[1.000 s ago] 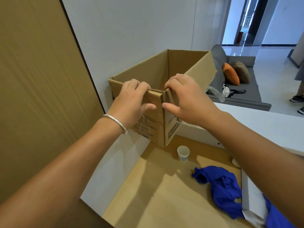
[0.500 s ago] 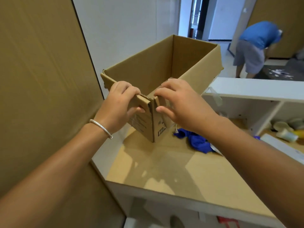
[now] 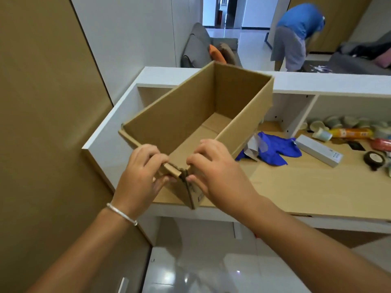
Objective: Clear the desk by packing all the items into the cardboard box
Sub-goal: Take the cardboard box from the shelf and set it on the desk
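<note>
The cardboard box (image 3: 196, 115) is positioned at the left end of the wooden surface (image 3: 313, 187), with its open top facing up and its interior empty. Its near corner projects past the front edge of the surface. The near corner of the rim is gripped by both hands. The left hand (image 3: 139, 178) is closed on the short near wall, with the fingers (image 3: 148, 153) hooked over the rim (a folded-down flap is pinched beneath them) and the thumb pressed on the outer face. A silver bracelet (image 3: 121, 213) is worn on the left wrist. The right hand (image 3: 220, 172) is closed on the adjoining long wall, fingers over the rim and thumb outside, beside a printed label.

Just right of the box, a blue cloth (image 3: 275, 149) is crumpled on the surface, partly over a piece of white paper (image 3: 252, 148). Further right lie a long white carton (image 3: 319, 150), a pale cup (image 3: 321, 134) on its side, an orange bottle (image 3: 349, 133) lying flat, and a dark round object (image 3: 374, 159). A row of greyish bowls (image 3: 342, 121) is seen in the white shelf unit (image 3: 296, 85) behind the surface (details are blurred). In the room beyond, a grey sofa (image 3: 196, 49) with an orange cushion and a bent-over person in a blue top (image 3: 298, 28) are visible.
</note>
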Action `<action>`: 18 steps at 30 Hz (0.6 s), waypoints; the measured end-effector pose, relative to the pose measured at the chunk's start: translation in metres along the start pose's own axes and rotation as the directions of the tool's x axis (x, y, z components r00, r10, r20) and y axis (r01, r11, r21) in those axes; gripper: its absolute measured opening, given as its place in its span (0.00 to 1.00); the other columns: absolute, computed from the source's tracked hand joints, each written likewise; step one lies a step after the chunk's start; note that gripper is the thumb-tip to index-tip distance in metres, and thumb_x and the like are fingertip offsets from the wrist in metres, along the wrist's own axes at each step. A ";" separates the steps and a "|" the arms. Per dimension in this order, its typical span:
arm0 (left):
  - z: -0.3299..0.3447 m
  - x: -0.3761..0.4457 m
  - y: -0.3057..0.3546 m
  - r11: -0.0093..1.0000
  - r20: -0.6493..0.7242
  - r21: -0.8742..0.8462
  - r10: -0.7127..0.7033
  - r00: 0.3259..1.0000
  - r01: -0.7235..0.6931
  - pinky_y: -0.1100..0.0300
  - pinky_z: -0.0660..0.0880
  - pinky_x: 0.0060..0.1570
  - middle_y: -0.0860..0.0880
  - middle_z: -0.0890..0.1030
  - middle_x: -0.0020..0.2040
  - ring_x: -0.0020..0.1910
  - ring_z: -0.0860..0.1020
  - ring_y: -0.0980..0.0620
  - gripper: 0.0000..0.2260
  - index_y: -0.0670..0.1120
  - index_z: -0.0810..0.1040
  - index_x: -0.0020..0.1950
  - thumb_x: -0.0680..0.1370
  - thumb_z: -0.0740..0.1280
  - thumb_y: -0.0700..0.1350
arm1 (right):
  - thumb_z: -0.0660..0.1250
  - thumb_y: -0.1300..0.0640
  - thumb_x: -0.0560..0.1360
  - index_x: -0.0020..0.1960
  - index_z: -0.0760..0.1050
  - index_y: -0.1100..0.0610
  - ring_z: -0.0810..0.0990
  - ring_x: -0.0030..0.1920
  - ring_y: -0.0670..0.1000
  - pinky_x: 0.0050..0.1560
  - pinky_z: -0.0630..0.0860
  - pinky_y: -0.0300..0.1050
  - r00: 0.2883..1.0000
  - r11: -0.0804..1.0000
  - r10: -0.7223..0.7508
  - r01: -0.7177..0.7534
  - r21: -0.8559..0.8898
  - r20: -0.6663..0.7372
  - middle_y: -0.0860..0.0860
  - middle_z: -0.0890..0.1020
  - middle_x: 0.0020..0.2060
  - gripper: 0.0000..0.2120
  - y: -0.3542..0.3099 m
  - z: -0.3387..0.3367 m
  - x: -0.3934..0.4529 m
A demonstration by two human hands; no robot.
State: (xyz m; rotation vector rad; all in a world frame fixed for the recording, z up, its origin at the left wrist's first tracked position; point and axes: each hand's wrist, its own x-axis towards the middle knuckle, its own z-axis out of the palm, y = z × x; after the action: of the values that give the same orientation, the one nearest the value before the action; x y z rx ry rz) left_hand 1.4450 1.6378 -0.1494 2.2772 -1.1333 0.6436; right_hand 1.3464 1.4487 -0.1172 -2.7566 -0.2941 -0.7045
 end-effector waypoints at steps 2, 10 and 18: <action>0.004 -0.020 -0.001 0.998 0.024 -0.002 -0.060 0.998 0.060 0.63 0.62 0.61 0.43 0.75 0.51 0.57 0.71 0.44 0.15 0.41 0.77 0.51 0.70 0.69 0.51 | 0.71 0.51 0.72 0.54 0.77 0.56 0.70 0.62 0.56 0.61 0.69 0.48 0.998 0.998 -0.025 0.022 0.057 0.051 0.53 0.75 0.54 0.13 0.001 0.014 -0.004; 0.014 -0.077 -0.013 0.946 0.045 0.127 -0.307 0.951 0.300 0.53 0.73 0.51 0.44 0.75 0.50 0.54 0.71 0.45 0.17 0.42 0.79 0.50 0.65 0.78 0.44 | 0.70 0.50 0.74 0.54 0.77 0.58 0.72 0.57 0.56 0.54 0.74 0.55 0.964 0.952 -0.158 0.091 0.293 0.212 0.55 0.75 0.53 0.14 0.009 0.088 0.003; 0.039 -0.096 -0.033 0.866 0.021 0.189 -0.475 0.880 0.463 0.38 0.74 0.51 0.45 0.74 0.50 0.54 0.70 0.45 0.16 0.45 0.77 0.50 0.67 0.77 0.47 | 0.71 0.52 0.73 0.57 0.76 0.56 0.72 0.61 0.54 0.61 0.72 0.51 0.921 0.935 -0.240 0.136 0.327 0.305 0.53 0.75 0.56 0.15 0.018 0.131 0.026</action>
State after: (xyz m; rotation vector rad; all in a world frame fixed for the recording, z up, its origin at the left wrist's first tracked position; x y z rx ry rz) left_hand 1.4275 1.6864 -0.2453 2.6113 -0.5176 0.4873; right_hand 1.4307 1.4769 -0.2190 -2.5609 -0.6913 -0.1905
